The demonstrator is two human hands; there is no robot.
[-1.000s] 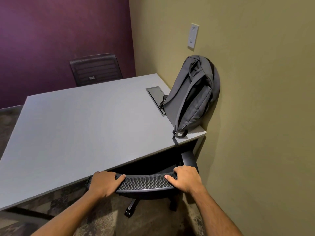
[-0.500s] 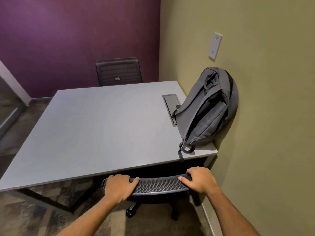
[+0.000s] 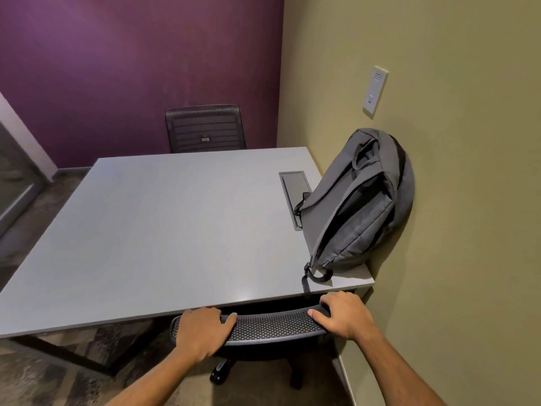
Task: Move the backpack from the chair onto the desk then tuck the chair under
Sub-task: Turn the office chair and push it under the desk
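Your left hand [image 3: 202, 329] and your right hand [image 3: 342, 315] are each gripping the top rail of the black mesh-backed office chair [image 3: 269, 326], fingers curled over its far edge, thumbs pointing inward. Between your hands the rail is sitting at the near edge of the grey rectangular desk [image 3: 164, 230], with the seat hidden beneath the top. Beyond your right hand, the grey fabric backpack [image 3: 360, 206] is standing on the desk's corner, leaning against the olive wall [image 3: 468, 200]. Farther off, a second black chair [image 3: 205, 128] is facing you.
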